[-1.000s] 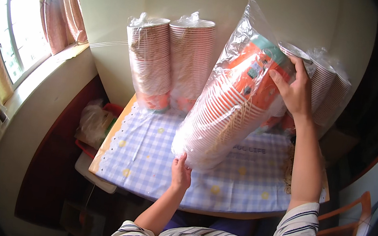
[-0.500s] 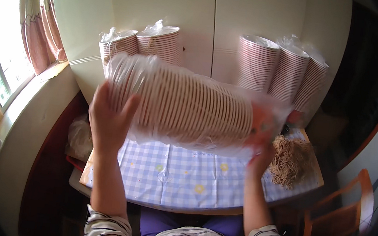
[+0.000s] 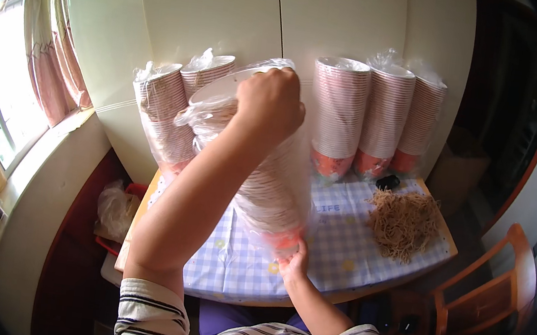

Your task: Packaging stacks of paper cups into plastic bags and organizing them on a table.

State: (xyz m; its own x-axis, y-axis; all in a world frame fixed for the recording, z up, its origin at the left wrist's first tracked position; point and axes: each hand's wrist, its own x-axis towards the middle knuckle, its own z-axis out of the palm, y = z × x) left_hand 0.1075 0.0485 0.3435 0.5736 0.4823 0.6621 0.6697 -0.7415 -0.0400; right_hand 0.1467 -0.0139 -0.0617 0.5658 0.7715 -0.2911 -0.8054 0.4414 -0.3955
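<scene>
A tall stack of paper cups (image 3: 264, 197) in a clear plastic bag is tilted over the table, its wide rim end up and its orange-red base low. My left hand (image 3: 272, 102) is closed at the upper end, bunching the bag over the cup rims; what its fingers grip is partly hidden. Down at the base, my right hand (image 3: 295, 263) grips the stack from below with its fingers around the orange-red part. Beyond the held stack, two more bagged cup stacks (image 3: 167, 116) stand at the left and three bagged cup stacks (image 3: 339, 113) at the right.
The table wears a blue-and-white checked cloth (image 3: 229, 279). A tangle of tan strings (image 3: 402, 226) lies on its right side, near a small black object (image 3: 387, 182). A wooden chair (image 3: 512, 288) stands at right; a plastic bag (image 3: 114, 209) sits in a red container at left.
The stack has swung from nearly level to steeply tilted, base down. My left hand has moved over to its top end, and my right hand has come down and left with the base.
</scene>
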